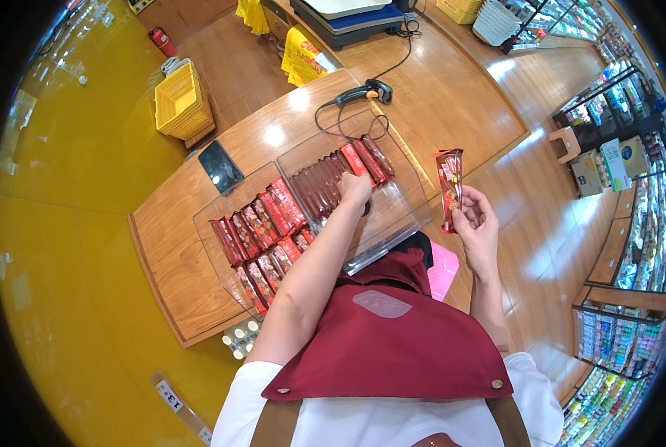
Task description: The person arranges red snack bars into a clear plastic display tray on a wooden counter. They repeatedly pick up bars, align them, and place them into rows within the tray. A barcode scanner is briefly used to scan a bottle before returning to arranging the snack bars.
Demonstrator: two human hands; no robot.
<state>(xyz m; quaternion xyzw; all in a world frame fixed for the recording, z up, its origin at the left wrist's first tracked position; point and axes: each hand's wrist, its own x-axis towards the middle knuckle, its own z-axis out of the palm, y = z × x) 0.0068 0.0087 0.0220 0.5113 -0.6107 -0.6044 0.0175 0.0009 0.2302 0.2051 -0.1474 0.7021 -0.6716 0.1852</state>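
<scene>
My right hand holds a brown-and-red wrapped snack bar upright by its lower part, off to the right of the tray. My left hand reaches into a clear plastic tray with a divider. Its fingers are curled down at the lower end of a red packet; whether they grip it is hidden. Dark brown packets stand in a tight row left of that hand, with two more packets to its right. The tray's left section holds two rows of red-and-brown packets.
The tray stands on a wooden counter. A smartphone lies behind it, and a corded barcode scanner farther back. A weighing scale stands at the top. Yellow baskets are stacked on the floor; stocked shelves line the right.
</scene>
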